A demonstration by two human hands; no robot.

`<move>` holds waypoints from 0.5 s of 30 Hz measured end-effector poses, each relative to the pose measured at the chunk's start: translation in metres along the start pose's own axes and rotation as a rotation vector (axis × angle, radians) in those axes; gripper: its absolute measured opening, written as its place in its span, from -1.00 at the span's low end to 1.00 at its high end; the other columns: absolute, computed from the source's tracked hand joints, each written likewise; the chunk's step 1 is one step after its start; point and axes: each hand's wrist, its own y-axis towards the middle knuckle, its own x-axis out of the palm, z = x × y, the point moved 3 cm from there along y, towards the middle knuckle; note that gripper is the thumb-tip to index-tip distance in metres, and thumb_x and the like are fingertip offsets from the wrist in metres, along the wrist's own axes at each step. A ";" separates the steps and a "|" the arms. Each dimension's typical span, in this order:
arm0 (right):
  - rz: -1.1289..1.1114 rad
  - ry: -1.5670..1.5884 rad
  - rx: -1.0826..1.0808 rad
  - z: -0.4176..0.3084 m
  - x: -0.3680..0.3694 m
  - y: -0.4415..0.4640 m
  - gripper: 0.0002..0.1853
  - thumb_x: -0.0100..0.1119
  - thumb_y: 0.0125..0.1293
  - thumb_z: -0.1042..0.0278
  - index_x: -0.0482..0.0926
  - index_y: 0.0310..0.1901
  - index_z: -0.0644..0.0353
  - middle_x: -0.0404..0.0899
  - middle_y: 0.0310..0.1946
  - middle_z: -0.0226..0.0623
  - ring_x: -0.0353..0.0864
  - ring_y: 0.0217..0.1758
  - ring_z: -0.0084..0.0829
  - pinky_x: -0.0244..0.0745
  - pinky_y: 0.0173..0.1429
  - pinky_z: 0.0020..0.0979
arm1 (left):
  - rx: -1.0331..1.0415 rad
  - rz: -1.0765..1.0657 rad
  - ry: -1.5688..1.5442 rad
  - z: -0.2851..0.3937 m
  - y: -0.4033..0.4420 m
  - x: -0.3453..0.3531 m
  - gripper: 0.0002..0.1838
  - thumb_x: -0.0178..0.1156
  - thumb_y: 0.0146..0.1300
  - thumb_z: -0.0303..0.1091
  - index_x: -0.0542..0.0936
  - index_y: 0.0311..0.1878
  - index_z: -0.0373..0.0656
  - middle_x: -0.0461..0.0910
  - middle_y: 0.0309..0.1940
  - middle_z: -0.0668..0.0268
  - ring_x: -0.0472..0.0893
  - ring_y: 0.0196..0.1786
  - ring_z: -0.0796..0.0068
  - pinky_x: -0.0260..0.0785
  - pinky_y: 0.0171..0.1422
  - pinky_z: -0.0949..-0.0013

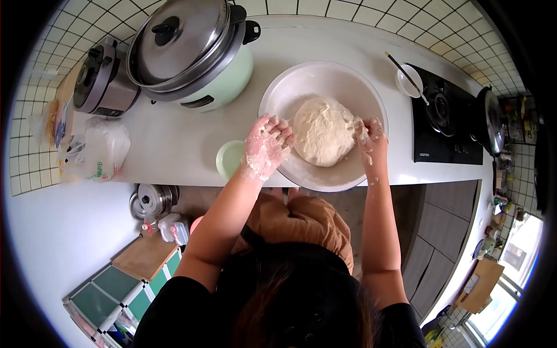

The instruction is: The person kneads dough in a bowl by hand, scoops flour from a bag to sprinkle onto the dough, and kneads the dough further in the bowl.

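Note:
A large pale ball of dough [325, 132] with a rough top lies in a wide white bowl [318, 70]. At the bowl's left rim is my left hand [268, 146], palm turned up, fingers slightly curled and apart, with sticky dough smeared over palm and fingers. It holds no separate object. My right hand [372, 141] is over the bowl's right side, its bent fingers pinched together on a bit of dough at the right edge of the ball. More dough bits cling to its fingers and wrist.
A light green bowl [230, 158] sits left of the white bowl. Behind it stand a large green cooker [223, 78] and a smaller cooker [107, 81]. Plastic bags [107, 148] lie far left. At right are a small bowl [408, 84] with a brush-like stick and a black stove [458, 130].

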 end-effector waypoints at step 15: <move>-0.360 0.648 0.011 -0.066 0.050 -0.008 -0.79 0.07 0.32 0.43 0.23 -0.38 0.04 0.14 -0.60 -0.59 0.06 -0.64 -0.75 -0.07 -0.58 -0.62 | 0.286 -0.221 -0.205 0.071 -0.103 -0.071 -0.78 -0.06 0.42 -0.31 0.50 0.04 -0.03 0.11 -0.62 0.59 0.12 -0.61 0.74 0.10 -0.50 0.63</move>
